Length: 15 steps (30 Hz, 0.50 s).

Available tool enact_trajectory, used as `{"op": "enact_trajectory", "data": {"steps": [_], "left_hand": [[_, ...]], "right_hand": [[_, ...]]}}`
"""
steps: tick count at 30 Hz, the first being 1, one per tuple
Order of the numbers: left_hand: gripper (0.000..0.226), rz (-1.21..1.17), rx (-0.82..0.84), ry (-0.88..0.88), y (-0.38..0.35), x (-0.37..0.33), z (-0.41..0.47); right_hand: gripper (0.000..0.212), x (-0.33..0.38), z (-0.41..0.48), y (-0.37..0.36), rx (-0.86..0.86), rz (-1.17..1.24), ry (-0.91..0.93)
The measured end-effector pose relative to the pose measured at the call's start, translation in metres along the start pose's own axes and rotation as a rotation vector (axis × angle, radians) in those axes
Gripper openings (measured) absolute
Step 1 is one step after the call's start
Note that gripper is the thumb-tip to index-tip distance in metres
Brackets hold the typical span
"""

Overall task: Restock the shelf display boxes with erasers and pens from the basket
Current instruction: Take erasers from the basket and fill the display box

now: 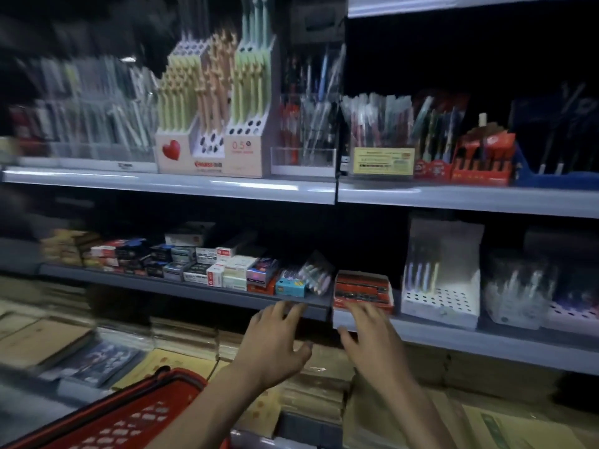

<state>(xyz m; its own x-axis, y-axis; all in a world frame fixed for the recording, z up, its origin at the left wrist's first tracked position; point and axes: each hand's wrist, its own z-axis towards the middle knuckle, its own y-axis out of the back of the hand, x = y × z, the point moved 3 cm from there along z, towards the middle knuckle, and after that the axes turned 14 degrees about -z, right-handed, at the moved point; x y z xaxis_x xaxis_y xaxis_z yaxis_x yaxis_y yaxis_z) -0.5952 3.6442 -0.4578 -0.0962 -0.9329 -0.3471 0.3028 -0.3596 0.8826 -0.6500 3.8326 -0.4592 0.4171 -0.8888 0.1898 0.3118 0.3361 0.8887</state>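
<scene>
A red display box [362,290] of dark pens stands at the front of the middle shelf [486,335]. My right hand [369,332] is stretched out just below and in front of it, fingers spread, the fingertips at the box's front edge. My left hand [275,338] reaches beside it with relaxed fingers near the shelf lip and holds nothing. The red basket [129,413] sits at the bottom left. Small eraser boxes [201,264] line the middle shelf to the left.
The upper shelf [227,186] carries a pastel pen display [214,124], clear pen holders [304,157] and red pen boxes [479,163]. White perforated pen stands [440,299] sit right of the red box. Stacks of notebooks [181,335] lie below the middle shelf.
</scene>
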Motion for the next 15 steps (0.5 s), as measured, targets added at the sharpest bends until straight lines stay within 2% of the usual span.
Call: {"op": "enact_trajectory", "data": {"steps": [8,15], "left_hand": [[0.092,0.343,0.174,0.06,0.05,0.062,-0.045],[0.095,0.43,0.221,0.215,0.086,0.132,-0.107]], "right_hand": [[0.072,0.058,0.011,-0.012,0.047,0.013,0.154],[0.083,0.127,0.012,-0.043,0.173,-0.008,0.345]]}}
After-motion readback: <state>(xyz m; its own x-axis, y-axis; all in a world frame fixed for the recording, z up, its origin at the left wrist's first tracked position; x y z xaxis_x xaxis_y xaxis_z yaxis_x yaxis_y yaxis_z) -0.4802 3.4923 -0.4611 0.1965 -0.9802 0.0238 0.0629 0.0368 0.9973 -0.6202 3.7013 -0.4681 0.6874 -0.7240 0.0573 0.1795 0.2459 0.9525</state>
